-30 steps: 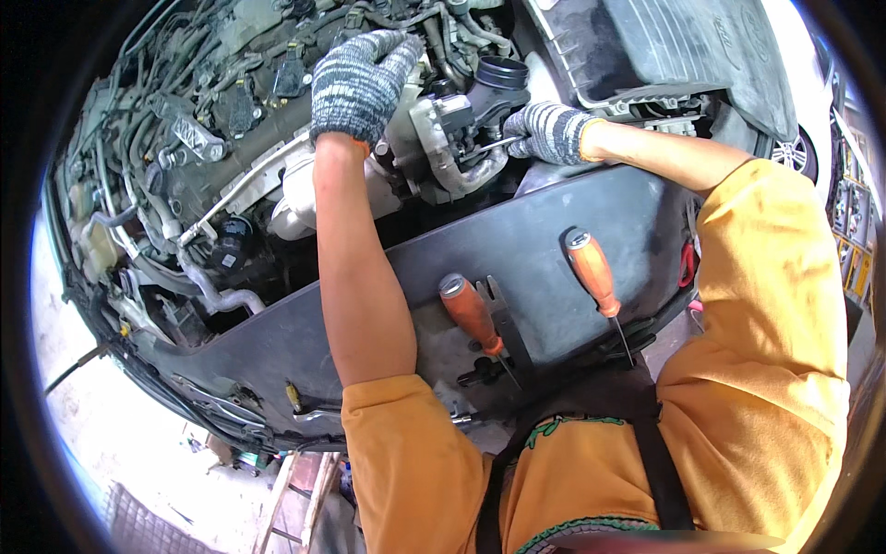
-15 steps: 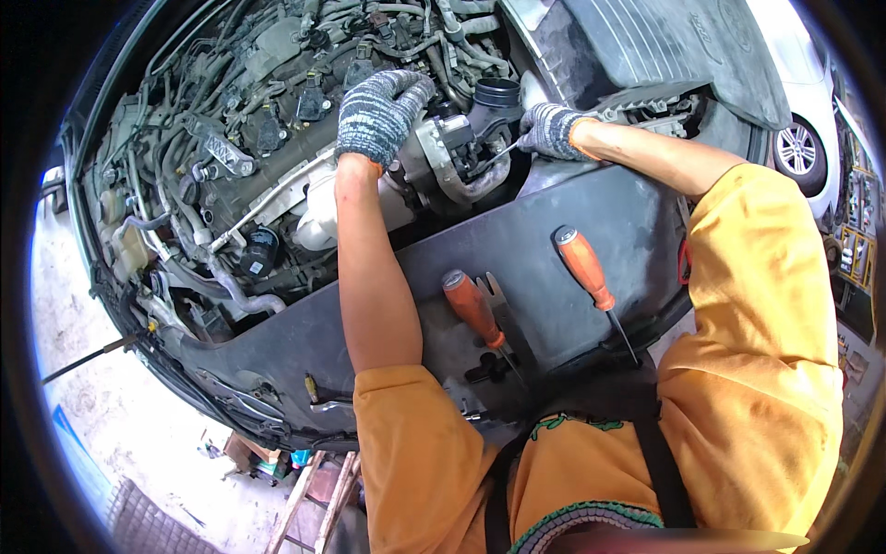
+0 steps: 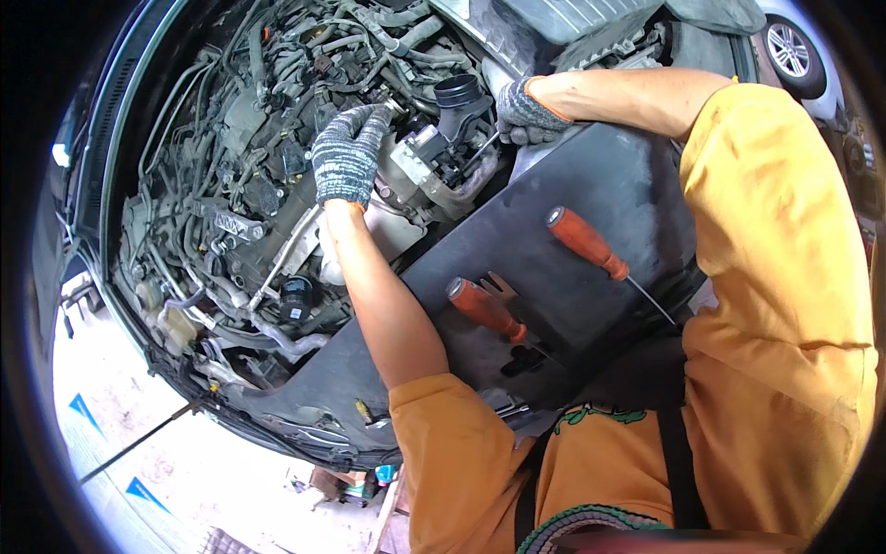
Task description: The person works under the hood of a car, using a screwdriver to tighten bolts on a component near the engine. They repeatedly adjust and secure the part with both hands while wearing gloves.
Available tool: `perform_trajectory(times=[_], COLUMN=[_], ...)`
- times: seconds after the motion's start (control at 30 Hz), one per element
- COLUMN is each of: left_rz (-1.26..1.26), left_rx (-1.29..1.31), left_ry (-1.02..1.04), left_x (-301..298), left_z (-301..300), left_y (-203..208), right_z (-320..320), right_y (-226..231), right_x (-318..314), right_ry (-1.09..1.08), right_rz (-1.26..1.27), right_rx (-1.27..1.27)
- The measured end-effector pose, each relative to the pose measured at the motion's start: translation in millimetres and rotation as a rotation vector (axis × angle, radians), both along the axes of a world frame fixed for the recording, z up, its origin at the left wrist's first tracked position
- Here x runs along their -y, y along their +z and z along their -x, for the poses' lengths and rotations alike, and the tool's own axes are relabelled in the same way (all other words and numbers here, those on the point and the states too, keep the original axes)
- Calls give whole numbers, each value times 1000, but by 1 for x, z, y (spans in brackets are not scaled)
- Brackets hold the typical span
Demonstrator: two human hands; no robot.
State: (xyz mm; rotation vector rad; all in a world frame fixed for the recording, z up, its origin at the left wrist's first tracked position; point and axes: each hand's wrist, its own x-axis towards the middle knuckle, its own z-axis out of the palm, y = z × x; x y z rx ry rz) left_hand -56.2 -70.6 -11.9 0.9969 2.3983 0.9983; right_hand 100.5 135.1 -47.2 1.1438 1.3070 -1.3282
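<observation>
Both my hands wear grey knit gloves over an open engine bay. My left hand (image 3: 351, 152) has bent fingers together at a small metal fitting (image 3: 396, 105) among the hoses; what they pinch, if anything, is hidden. My right hand (image 3: 530, 113) is closed around a thin metal rod-like tool (image 3: 486, 144), its handle hidden in the glove. The tool slants down to the left against a silver-grey metal housing (image 3: 420, 159). An upright black round duct (image 3: 459, 92) stands between my hands, nearer the right one.
Two orange-handled screwdrivers (image 3: 487, 309) (image 3: 586, 242) lie on the black front panel (image 3: 544, 208), beside a forked pry tool (image 3: 499, 288). A small yellow-handled tool (image 3: 364, 410) rests on the front edge. A black cylindrical filter (image 3: 296, 298) sits at left. A grey ribbed cover (image 3: 591, 20) is at the back.
My view has turned, so the engine bay sits differently in the picture. My left hand remains by the fitting with its fingers reaching forward. My right hand still grips the thin tool.
</observation>
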Motion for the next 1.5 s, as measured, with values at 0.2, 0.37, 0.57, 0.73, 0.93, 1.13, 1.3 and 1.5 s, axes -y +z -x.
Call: perform_trajectory(times=[0.2, 0.37, 0.57, 0.73, 0.93, 1.13, 1.3, 1.5], left_rz=[-41, -3, 15, 23, 49, 40, 125, 71], left_rx=[143, 8, 72, -53, -87, -84, -54, -111], left_ry=[-56, -67, -46, -46, -74, -88, -111, -116], left_x=[-22, -6, -13, -9, -20, -16, -19, -16], left_z=[-16, -2, -11, -2, -5, 1, 0, 1], left_y=[11, -1, 10, 1, 2, -5, 0, -4], right_z=[-32, -33, -11, 8, 37, 32, 23, 6], right_y=[-83, -57, -27, 1, -19, -24, -17, -8], right_x=[-45, -31, -29, -18, -26, -24, -1, 15], right_ry=[1465, 1131, -233, 31, -551, -2437, -907, 1177], right_rz=[-547, -261, 390, 261, 91, -127, -308, -563], right_rx=[-1241, -1124, 164, 347, 728, 949, 631, -323])
